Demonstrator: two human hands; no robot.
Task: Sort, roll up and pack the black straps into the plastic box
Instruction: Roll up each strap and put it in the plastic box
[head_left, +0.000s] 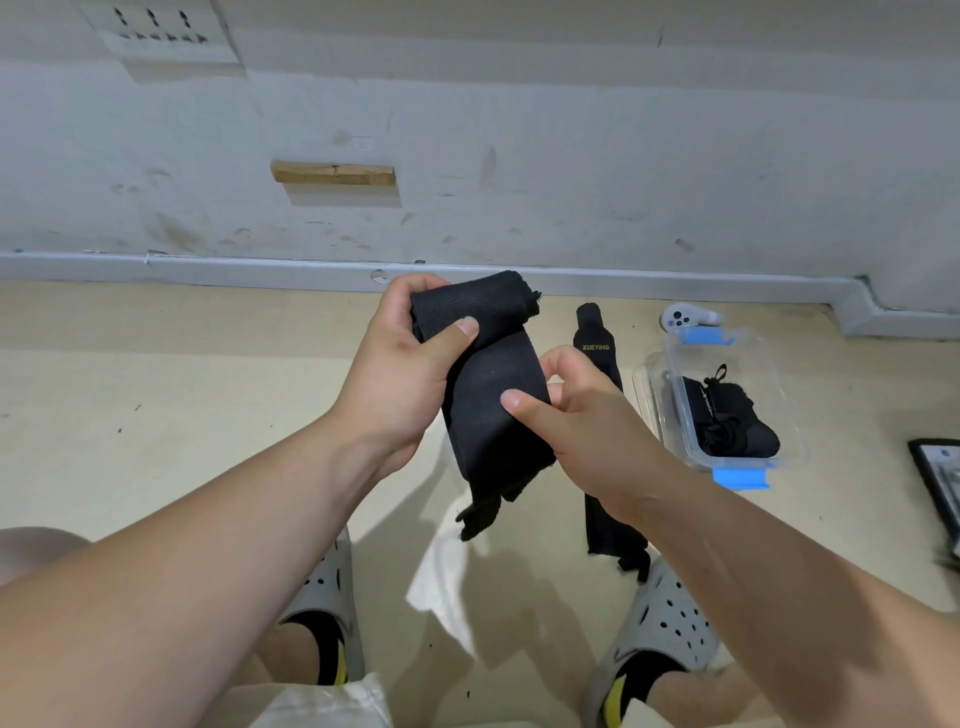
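Observation:
A wide black strap (493, 405) is held up above the floor between both hands. My left hand (405, 364) grips its rolled upper end, thumb across the roll. My right hand (576, 415) pinches the strap's right edge lower down, and the loose tail hangs below. A second black strap (597, 343) with yellow lettering lies flat on the floor, partly behind my right hand. The clear plastic box (779, 395) with blue clips stands on the floor at the right and holds black straps (727, 415).
A white cloth or paper (441, 582) lies on the floor between my feet in grey clogs. A white controller (680, 316) sits behind the box by the wall's skirting. A dark flat object (940, 483) is at the right edge.

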